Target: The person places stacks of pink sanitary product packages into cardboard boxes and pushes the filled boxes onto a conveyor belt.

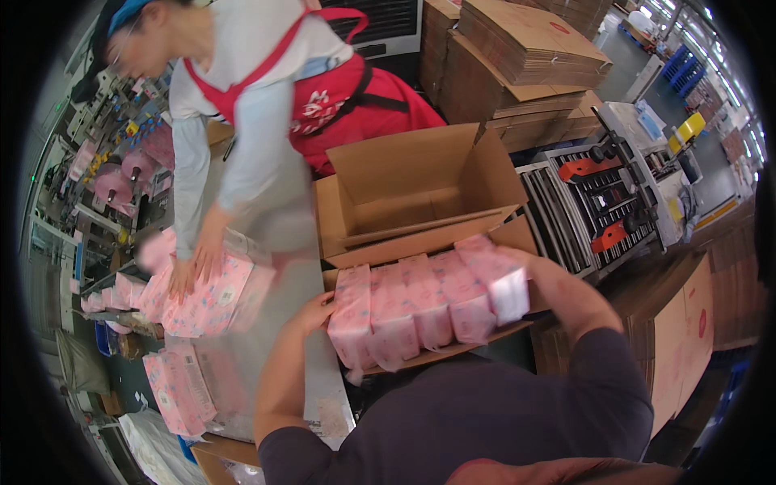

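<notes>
A row of several pink, printed, plastic-wrapped packs (394,311) stands side by side in front of me. My left hand (314,314) presses against the left end of the row. At the other end, my right hand (516,265) wraps round the last pack, its fingers partly hidden behind it. The row is squeezed between both hands, above the flaps of a carton. Just beyond it is an open cardboard box (420,194), its flaps raised and its visible inside bare.
Across the metal table (311,356), a co-worker in a red apron (356,113) rests both hands on more pink packs (206,295). Other packs (178,392) lie nearer on the left. A roller conveyor (558,210) runs right of the box. Flattened cartons (525,48) are stacked behind.
</notes>
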{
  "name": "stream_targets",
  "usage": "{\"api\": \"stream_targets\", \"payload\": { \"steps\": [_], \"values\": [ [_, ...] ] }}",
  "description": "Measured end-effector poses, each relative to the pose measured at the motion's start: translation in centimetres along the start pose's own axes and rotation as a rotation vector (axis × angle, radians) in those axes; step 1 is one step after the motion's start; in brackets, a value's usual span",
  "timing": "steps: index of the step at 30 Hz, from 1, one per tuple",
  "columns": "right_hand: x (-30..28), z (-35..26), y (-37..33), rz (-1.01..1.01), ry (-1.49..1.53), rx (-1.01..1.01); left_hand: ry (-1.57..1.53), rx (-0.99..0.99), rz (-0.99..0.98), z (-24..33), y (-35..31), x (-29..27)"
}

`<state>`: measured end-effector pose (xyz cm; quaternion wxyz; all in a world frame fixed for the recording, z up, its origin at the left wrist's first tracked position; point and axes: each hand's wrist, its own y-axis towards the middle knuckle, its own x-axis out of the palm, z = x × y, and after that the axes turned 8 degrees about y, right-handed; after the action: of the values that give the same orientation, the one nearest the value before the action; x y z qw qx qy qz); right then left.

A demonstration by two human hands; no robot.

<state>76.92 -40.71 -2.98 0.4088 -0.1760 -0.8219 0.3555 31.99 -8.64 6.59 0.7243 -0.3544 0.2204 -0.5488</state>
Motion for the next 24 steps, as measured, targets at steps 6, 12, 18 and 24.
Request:
{"api": "stream_targets", "payload": {
  "steps": [6,12,18,24],
  "values": [
    [2.0,-1.9,-6.1,0.487,-1.137,-0.033,0.612,0.091,0.221,-3.8,6.0,9.0],
    [0.6,1.3,-12.7,0.445,-1.687,-0.473,1.292,0.250,0.363,1.2,5.9,19.0],
    [-0.8,6.9,-9.9,0.021,-2.219,-0.296,1.505,0.553,0.288,-7.2,10.6,15.7],
    [-0.1,0.5,-13.3,0.492,-2.023,-0.730,0.750,0.173,1.046,-8.5,5.0,10.9]
  ]
}}
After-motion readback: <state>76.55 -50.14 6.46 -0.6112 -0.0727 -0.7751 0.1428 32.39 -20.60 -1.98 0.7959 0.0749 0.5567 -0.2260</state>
